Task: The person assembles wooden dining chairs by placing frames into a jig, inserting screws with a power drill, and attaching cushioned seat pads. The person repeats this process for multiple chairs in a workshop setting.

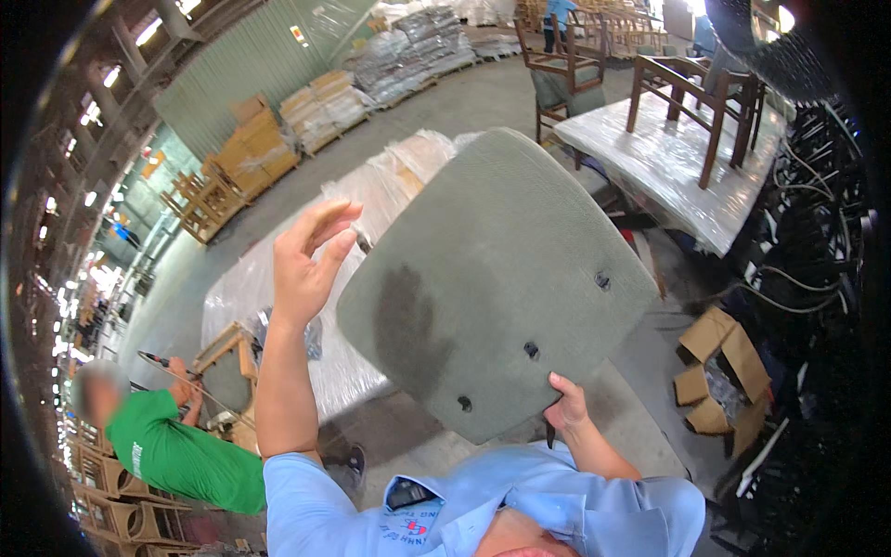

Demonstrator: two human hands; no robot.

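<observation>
A grey-green upholstered seat pad [501, 269] with rounded corners is held up tilted before me. Three small dark marks run along its near right side, and a dark patch, perhaps damp or shadow, lies at its left. My right hand [568, 405] grips the pad's near edge, thumb on the face, the other fingers mostly hidden behind. Raised beside the pad's left edge is my left hand [314, 255], its fingers bent and parted from the thumb. A small dark bit [362, 243] shows between that hand and the pad; whether they touch, I cannot tell.
A plastic-covered stack [260, 278] stands beyond the pad. At the right, upturned dark chair frames [701, 102] rest on a plastic-wrapped table [687, 200], with an open carton [724, 371] nearer. A co-worker in green [186, 450] handles a wooden chair [232, 381] at the left.
</observation>
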